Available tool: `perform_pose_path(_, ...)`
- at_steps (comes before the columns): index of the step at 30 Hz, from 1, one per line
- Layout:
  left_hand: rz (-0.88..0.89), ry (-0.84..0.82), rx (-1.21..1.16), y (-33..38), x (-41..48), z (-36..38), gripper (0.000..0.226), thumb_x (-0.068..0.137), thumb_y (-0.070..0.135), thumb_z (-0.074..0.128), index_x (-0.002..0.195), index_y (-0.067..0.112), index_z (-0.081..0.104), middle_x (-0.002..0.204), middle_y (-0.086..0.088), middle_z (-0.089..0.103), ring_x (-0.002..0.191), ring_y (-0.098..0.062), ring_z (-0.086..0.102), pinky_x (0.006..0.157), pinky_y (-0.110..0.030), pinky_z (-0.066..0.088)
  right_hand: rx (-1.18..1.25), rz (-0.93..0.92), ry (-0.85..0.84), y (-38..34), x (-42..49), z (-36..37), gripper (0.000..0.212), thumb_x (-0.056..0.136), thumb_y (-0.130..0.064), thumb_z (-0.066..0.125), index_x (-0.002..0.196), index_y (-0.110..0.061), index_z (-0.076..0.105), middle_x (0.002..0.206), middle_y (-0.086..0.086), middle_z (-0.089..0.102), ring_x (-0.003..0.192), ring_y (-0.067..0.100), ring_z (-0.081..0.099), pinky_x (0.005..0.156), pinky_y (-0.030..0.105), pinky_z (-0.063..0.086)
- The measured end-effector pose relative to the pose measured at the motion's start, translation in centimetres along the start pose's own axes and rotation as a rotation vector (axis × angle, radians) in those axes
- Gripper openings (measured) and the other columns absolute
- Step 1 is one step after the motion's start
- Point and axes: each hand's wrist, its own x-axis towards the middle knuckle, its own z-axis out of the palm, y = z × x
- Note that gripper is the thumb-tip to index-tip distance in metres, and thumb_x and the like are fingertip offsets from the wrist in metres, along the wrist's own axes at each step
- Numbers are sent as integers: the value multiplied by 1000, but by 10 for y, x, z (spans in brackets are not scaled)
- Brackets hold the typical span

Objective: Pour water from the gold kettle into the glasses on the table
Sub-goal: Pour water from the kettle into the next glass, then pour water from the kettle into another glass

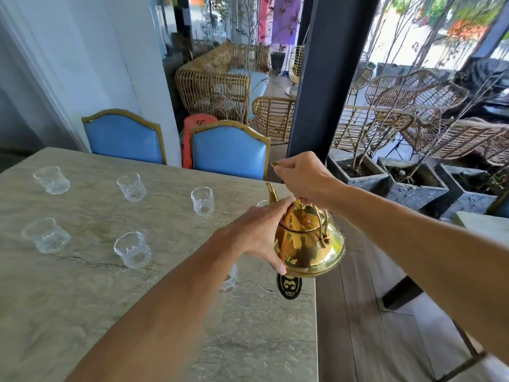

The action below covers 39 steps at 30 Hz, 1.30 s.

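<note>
Gold kettle [308, 244] upright, spout [272, 193] away

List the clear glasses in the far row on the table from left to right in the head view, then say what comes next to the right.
Far-left glass → second glass → third glass → gold kettle, lifted by the right hand on its handle and steadied by the left hand. A fourth glass is mostly hidden behind the kettle's spout.

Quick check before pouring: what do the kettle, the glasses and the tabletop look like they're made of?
Kettle: polished gold-coloured metal, probably brass or plated steel; it mirrors its surroundings. Glasses, such as the nearest: clear, textured pressed glass by the look; the table shows through. Tabletop: matte grey-green stone or a stone-look slab, with veins and crack-like lines.
</note>
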Motion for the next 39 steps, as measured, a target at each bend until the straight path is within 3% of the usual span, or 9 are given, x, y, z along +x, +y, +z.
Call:
perform_pose_path(5, 8, 22, 30, -8, -49, -16, 159, 45, 57, 102, 163, 32, -1, 168, -3, 31, 147, -32, 42, 118, -51, 40, -8, -46, 17, -38, -34, 15, 28, 95, -21, 51, 100, 0, 68, 61, -3, 48, 48, 7, 43, 36, 11, 37)
perform_pose_path(9, 14, 26, 39, -24, -94, -23, 158, 47, 58, 101, 163, 33, -3, 169, -2, 30, 148, -31, 40, 119, -49, 39, -27, -31, 8, -71, -60, 39, 24, 98, -24, 50, 79, -15, 62, 56, -1, 43, 41, 10, 38, 35, 20, 34)
perform_pose_path(14, 40, -18, 57, -46, -147, -29, 158, 50, 58, 100, 163, 35, -7, 171, 0, 24, 150, -32, 36, 119, -52, 38, 69, 96, 52, -103, -88, 77, 27, 99, -27, 53, 106, -8, 70, 53, 0, 41, 35, 10, 32, 33, 16, 29)
perform_pose_path(19, 62, -53, 57, -73, -189, -30, 158, 50, 56, 101, 164, 33, -6, 172, -1, 21, 152, -30, 33, 122, -50, 35, 109, 122, 60, -126, -107, 117, 28, 98, -28, 54, 104, -7, 72, 52, 0, 40, 35, 12, 31, 34, 17, 28)
perform_pose_path(24, 49, -48, 20, -100, -222, -17, 163, 45, 64, 98, 165, 30, -7, 174, -1, 15, 155, -29, 29, 125, -49, 30, 96, 102, 8, -141, -115, 151, 23, 95, -20, 53, 90, -4, 70, 54, 3, 39, 37, 13, 33, 35, 18, 29)
perform_pose_path(27, -8, -4, -138, -114, -235, -3, 159, 37, 74, 95, 161, 40, 0, 171, 3, 23, 152, -26, 35, 123, -51, 34, 98, 104, -55, -147, -114, 171, 24, 94, -16, 50, 87, -3, 69, 57, 7, 39, 36, 13, 31, 34, 17, 28)
perform_pose_path(31, -9, 49, -202, -135, -246, 12, 163, 34, 75, 95, 161, 36, 0, 171, 3, 21, 152, -26, 35, 123, -51, 34, 73, 80, -90, -153, -109, 198, 27, 94, -15, 48, 69, -9, 52, 52, 3, 36, 35, 13, 32, 34, 18, 28)
perform_pose_path(36, 54, 53, -203, -169, -251, 25, 179, 29, 74, 96, 163, 31, -16, 175, 2, -7, 161, -27, 13, 128, -52, 23, 58, 151, -101, -159, -91, 236, 30, 95, -16, 49, 95, 7, 68, 61, 7, 44, 39, 14, 38, 32, 15, 29)
perform_pose_path(39, 74, -1, -200, -202, -247, 34, 181, 26, 79, 93, 163, 31, -15, 174, 6, -9, 161, -25, 9, 128, -50, 24, 67, 191, -99, -162, -82, 258, 28, 95, -15, 50, 103, 1, 71, 60, 5, 47, 40, 12, 40, 33, 16, 31)
